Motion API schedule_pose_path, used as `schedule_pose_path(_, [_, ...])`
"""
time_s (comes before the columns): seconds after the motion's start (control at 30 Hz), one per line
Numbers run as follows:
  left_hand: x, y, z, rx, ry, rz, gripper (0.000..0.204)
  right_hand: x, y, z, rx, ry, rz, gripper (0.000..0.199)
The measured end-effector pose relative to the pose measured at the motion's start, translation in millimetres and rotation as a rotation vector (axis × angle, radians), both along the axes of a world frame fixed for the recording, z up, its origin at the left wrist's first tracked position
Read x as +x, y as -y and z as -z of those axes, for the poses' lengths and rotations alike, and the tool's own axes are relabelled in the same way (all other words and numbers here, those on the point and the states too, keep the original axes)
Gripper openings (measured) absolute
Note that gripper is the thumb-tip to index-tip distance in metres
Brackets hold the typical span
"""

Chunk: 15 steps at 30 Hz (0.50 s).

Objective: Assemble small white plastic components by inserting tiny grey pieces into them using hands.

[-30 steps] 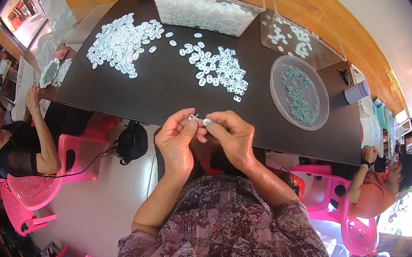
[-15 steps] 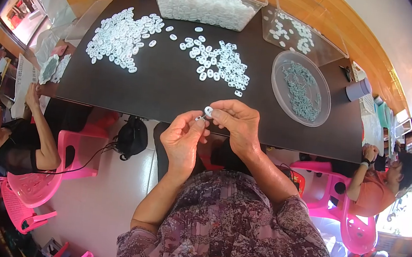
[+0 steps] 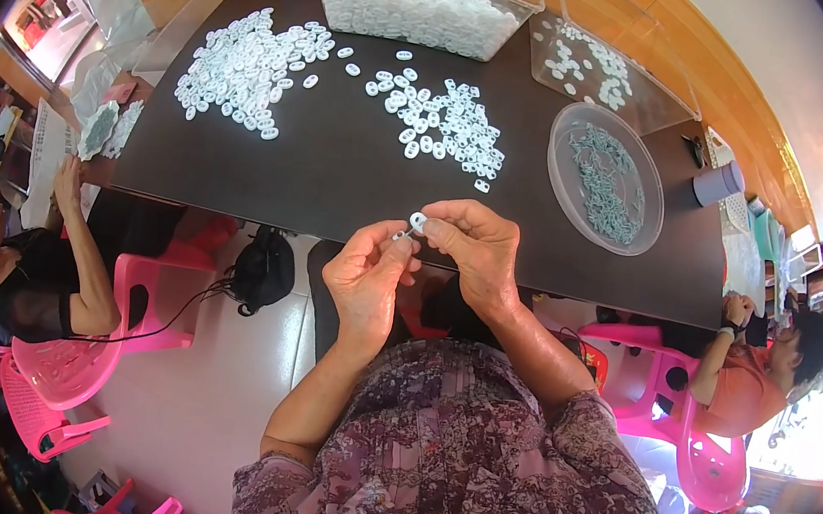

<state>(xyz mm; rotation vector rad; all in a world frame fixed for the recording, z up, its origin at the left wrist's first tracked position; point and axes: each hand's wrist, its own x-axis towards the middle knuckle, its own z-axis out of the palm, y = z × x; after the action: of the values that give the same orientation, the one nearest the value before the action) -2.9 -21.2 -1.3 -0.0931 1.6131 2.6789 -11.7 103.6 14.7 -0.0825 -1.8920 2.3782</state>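
Note:
Above the table's near edge my two hands meet, fingertips almost touching. My right hand [image 3: 478, 252] pinches a small white plastic piece with a hole [image 3: 417, 222] between thumb and fingers. Just left of it, my left hand [image 3: 367, 275] closes thumb and fingertips on another small white piece [image 3: 400, 237], mostly covered by the fingers. Whether the two pieces are joined is too small to make out. Beyond the hands lies a loose group of white two-holed pieces [image 3: 445, 125], and a bigger pile of white oval pieces [image 3: 251, 70] is to its left.
A round clear tray [image 3: 647, 227] holds many small grey-green parts. At the back stand a clear bin [image 3: 424, 46] full of white pieces and another clear box [image 3: 647, 111] with fewer. A purple-grey cup [image 3: 717, 183] is far right. People sit at both sides on pink chairs [image 3: 163, 281].
The view has shifted slightly, so the table things sit a little differently in the picture. Both hands keep the same pinch on the small white pieces.

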Motion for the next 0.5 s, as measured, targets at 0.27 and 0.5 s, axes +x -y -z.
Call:
schedule_pose_path(0.27, [0.4, -0.4, 1.4, -0.014, -0.003, -0.007, 0.014, 0.6, 1.3, 1.6, 0.014, -0.001, -0.002, 0.011])
schedule_pose_path(0.5, [1.5, 0.5, 2.4, -0.003, 0.004, 0.021, 0.017, 2.9, 2.8, 3.9, 0.073, -0.032, -0.010, 0.011])
